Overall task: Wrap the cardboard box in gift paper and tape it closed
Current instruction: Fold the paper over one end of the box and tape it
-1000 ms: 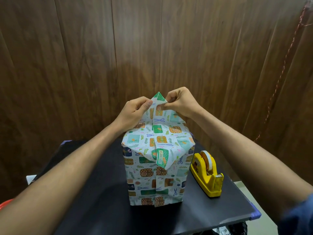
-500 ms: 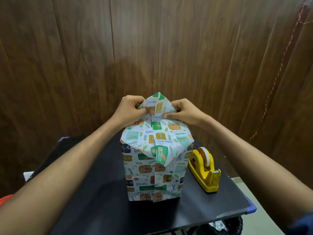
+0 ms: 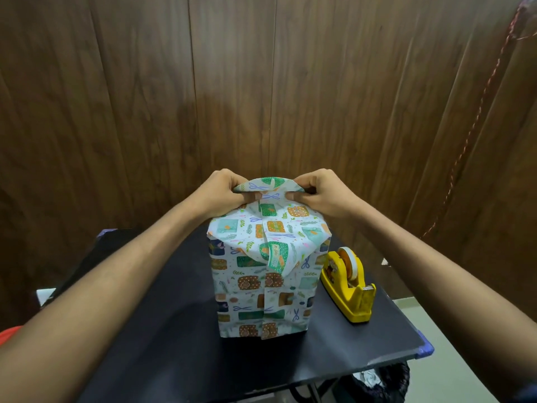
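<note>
A tall box wrapped in white gift paper (image 3: 261, 295) with green, orange and blue prints stands upright on the black table (image 3: 174, 359). A folded triangular flap lies over its near top edge. At the far top edge a paper flap (image 3: 266, 185) sticks up, its tip curled over. My left hand (image 3: 222, 196) pinches the flap's left side and my right hand (image 3: 318, 194) pinches its right side, thumbs on the near face. The cardboard itself is hidden under the paper.
A yellow tape dispenser (image 3: 348, 283) with a white tape roll stands on the table just right of the box. A wood-panelled wall rises close behind. The table's right edge (image 3: 418, 344) has a blue corner, and dark clutter lies below it.
The far flap's pointed tip has been folded down and rounded over. Both hands have slid lower and further apart along the flap. The camera has tilted slightly.
</note>
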